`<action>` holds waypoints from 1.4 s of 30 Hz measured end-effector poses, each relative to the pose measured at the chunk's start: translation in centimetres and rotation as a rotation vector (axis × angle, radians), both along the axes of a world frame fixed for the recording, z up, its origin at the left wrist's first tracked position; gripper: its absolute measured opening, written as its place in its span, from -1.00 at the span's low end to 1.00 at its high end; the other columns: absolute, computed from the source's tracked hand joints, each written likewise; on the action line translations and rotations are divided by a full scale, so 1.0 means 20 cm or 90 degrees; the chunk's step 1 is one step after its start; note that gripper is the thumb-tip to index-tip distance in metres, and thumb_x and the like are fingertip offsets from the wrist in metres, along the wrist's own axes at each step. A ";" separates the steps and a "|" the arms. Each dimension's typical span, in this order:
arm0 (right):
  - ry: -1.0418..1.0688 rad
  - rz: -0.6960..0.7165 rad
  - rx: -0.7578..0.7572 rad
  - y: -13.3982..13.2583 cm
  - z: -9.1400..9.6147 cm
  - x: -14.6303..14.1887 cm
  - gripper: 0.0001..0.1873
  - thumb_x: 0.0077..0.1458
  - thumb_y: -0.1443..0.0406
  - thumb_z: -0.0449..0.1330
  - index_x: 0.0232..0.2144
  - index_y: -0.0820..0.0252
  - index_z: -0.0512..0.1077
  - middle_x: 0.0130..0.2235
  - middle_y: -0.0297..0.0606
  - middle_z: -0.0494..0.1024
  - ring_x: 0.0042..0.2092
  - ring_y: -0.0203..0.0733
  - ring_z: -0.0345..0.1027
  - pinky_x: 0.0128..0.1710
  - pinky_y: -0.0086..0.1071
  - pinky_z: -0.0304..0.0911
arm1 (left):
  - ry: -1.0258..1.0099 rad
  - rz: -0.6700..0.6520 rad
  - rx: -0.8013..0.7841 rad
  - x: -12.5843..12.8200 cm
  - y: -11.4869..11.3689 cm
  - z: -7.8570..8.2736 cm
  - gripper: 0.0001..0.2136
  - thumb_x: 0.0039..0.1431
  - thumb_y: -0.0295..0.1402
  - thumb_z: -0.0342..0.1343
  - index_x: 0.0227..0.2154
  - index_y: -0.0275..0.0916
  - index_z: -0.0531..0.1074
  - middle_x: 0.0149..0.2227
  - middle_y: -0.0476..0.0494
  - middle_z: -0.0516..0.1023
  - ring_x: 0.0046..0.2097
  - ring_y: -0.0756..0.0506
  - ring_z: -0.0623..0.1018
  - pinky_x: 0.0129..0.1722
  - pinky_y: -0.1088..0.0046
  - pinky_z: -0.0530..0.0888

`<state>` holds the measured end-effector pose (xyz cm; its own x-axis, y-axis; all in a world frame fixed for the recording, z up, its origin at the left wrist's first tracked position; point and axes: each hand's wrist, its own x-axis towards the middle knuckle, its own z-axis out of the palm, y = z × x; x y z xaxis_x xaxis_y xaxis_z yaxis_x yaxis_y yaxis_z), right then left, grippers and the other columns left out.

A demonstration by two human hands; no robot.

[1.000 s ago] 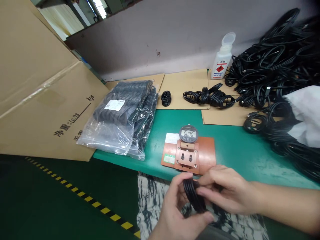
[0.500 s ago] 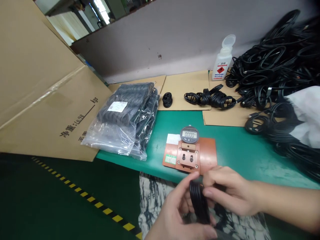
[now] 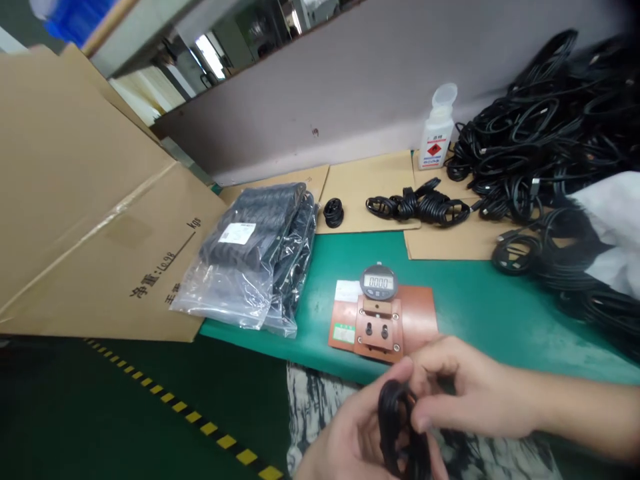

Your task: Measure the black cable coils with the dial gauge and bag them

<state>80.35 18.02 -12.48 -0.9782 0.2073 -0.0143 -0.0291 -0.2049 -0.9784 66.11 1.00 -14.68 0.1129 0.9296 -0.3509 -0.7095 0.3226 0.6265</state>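
A coiled black cable (image 3: 393, 420) is gripped in my left hand (image 3: 350, 433), low in the view and in front of the table's edge. The fingers of my left hand wrap around the coil from the left and below. My right hand (image 3: 460, 387) pinches at the coil's right side with thumb and forefinger; a small orange bit shows there. Just beyond my hands lies a digital dial gauge (image 3: 379, 282) on a reddish-brown fixture plate (image 3: 420, 310), its display reading zeros.
Clear bags of coiled cables (image 3: 250, 247) lie left, beside a cardboard box (image 3: 165, 267). Black cable coils (image 3: 420, 202) and a small coil (image 3: 333, 213) rest on cardboard sheets. A white bottle (image 3: 435, 137) stands at the back, near a large cable heap (image 3: 560, 120) on the right.
The coil in my hands has turned so that its loop opening faces me more. My hands sit slightly lower, and the whole view has shifted a little.
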 end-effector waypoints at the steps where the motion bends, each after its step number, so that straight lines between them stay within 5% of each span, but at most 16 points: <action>1: 0.001 0.017 -0.018 0.01 0.01 0.00 -0.75 0.13 0.19 0.32 -0.45 0.25 0.44 -0.47 -0.31 0.52 -0.48 -0.34 0.33 -0.49 -0.52 0.24 | -0.015 -0.009 0.012 0.01 0.00 -0.03 -0.11 -0.10 -0.21 0.47 0.31 -0.08 0.22 -0.16 -0.27 0.64 -0.42 -0.07 0.66 -0.44 0.54 0.55; 6: -0.022 0.105 -0.083 0.05 0.05 0.00 -0.76 0.21 0.18 0.26 -0.32 0.27 0.54 -0.48 -0.30 0.55 -0.54 -0.39 0.33 -0.55 -0.56 0.21 | -0.040 -0.084 0.121 0.04 0.04 -0.10 0.23 -0.27 -0.14 0.53 0.40 -0.02 -0.17 -0.28 -0.19 0.64 -0.56 0.04 0.55 -0.56 0.62 0.46; 10: -0.038 0.166 -0.108 0.07 0.05 -0.01 -0.65 0.24 0.14 0.23 -0.07 0.30 0.51 -0.42 -0.23 0.60 -0.58 -0.43 0.33 -0.58 -0.59 0.22 | -0.077 -0.128 0.196 0.05 0.09 -0.15 0.16 -0.21 -0.16 0.51 0.40 -0.04 -0.11 -0.26 -0.20 0.63 -0.55 0.03 0.56 -0.55 0.59 0.49; 14: -0.004 0.184 -0.115 0.06 0.04 -0.01 -0.59 0.28 0.10 0.17 -0.07 0.38 0.50 -0.35 -0.09 0.65 -0.51 -0.36 0.46 -0.54 -0.59 0.27 | -0.104 -0.113 0.220 0.06 0.09 -0.17 -0.02 -0.06 -0.26 0.46 0.37 -0.05 0.01 -0.25 -0.22 0.63 -0.54 0.04 0.56 -0.56 0.64 0.46; 18: 0.086 0.148 -0.049 0.03 0.00 0.01 -0.51 0.33 0.01 0.07 -0.16 0.38 0.47 -0.45 -0.08 0.64 -0.55 -0.29 0.45 -0.59 -0.54 0.22 | -0.065 -0.052 0.163 0.04 0.06 -0.05 -0.03 -0.14 -0.31 0.51 0.32 -0.06 0.10 -0.25 -0.20 0.65 -0.47 -0.01 0.61 -0.50 0.60 0.51; 22: 0.113 -0.060 0.183 -0.01 -0.03 0.02 -0.57 0.34 0.06 0.05 -0.17 0.33 0.48 -0.57 -0.22 0.52 -0.60 -0.30 0.30 -0.61 -0.47 0.15 | 0.131 0.041 0.085 -0.12 0.11 0.22 -0.20 -0.13 -0.40 0.51 0.17 -0.09 0.23 -0.23 -0.21 0.65 -0.43 -0.02 0.63 -0.45 0.59 0.53; 27: 0.093 -0.104 0.320 -0.02 0.01 0.01 -0.65 0.33 0.21 0.03 -0.34 0.25 0.53 -0.62 -0.30 0.44 -0.63 -0.32 0.22 -0.62 -0.47 0.14 | 0.701 0.163 0.054 -0.40 0.45 0.53 -0.38 0.06 -0.32 0.37 0.13 -0.11 0.21 -0.09 -0.22 0.58 -0.41 -0.04 0.61 -0.37 0.43 0.58; 30: 0.101 -0.132 0.366 -0.02 0.02 0.01 -0.68 0.32 0.23 0.06 -0.38 0.21 0.53 -0.57 -0.28 0.48 -0.60 -0.32 0.25 -0.62 -0.49 0.15 | 1.051 0.127 0.002 -0.53 0.81 0.62 -0.35 0.11 -0.20 0.29 0.22 -0.13 0.19 0.11 -0.34 0.49 -0.45 -0.04 0.60 -0.41 0.38 0.55; 32: 0.101 -0.149 0.393 -0.03 0.01 0.00 -0.68 0.32 0.25 0.06 -0.41 0.20 0.52 -0.54 -0.26 0.50 -0.57 -0.31 0.29 -0.59 -0.50 0.17 | 1.259 0.046 0.005 -0.60 1.05 0.64 -0.38 0.13 -0.22 0.26 0.23 -0.18 0.22 0.15 -0.34 0.48 -0.27 -0.11 0.65 -0.25 0.39 0.55; 34: 0.098 -0.154 0.412 -0.03 -0.01 0.00 -0.66 0.33 0.25 0.05 -0.44 0.20 0.51 -0.53 -0.25 0.49 -0.55 -0.31 0.28 -0.56 -0.50 0.17 | 1.303 0.012 -0.005 -0.66 1.26 0.63 -0.44 0.09 -0.30 0.29 0.16 -0.22 0.32 0.12 -0.30 0.52 -0.06 -0.20 0.62 -0.09 0.39 0.51; 37: 0.086 -0.120 0.417 -0.03 -0.04 -0.01 -0.62 0.33 0.25 0.02 -0.48 0.22 0.48 -0.58 -0.28 0.44 -0.57 -0.33 0.24 -0.56 -0.50 0.14 | 1.332 -0.060 -0.071 -0.72 1.47 0.58 -0.56 0.08 -0.34 0.32 0.03 -0.32 0.44 -0.01 -0.32 0.59 -0.08 -0.20 0.62 -0.07 0.34 0.52; 42: 0.059 -0.115 0.397 -0.03 -0.07 0.00 -0.64 0.31 0.25 0.03 -0.45 0.24 0.52 -0.50 -0.18 0.54 -0.47 -0.27 0.36 -0.48 -0.50 0.23 | 1.341 -0.180 -0.179 -0.78 1.55 0.46 -0.75 0.30 -0.25 0.16 -0.07 -0.31 0.46 -0.10 -0.17 0.57 -0.17 -0.11 0.60 -0.19 0.25 0.58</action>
<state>80.33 17.38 -13.84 -0.9187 0.3104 0.2443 -0.1000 0.4155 -0.9041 50.41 31.98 -5.43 -0.4397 0.8762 -0.1973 0.8711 0.4696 0.1440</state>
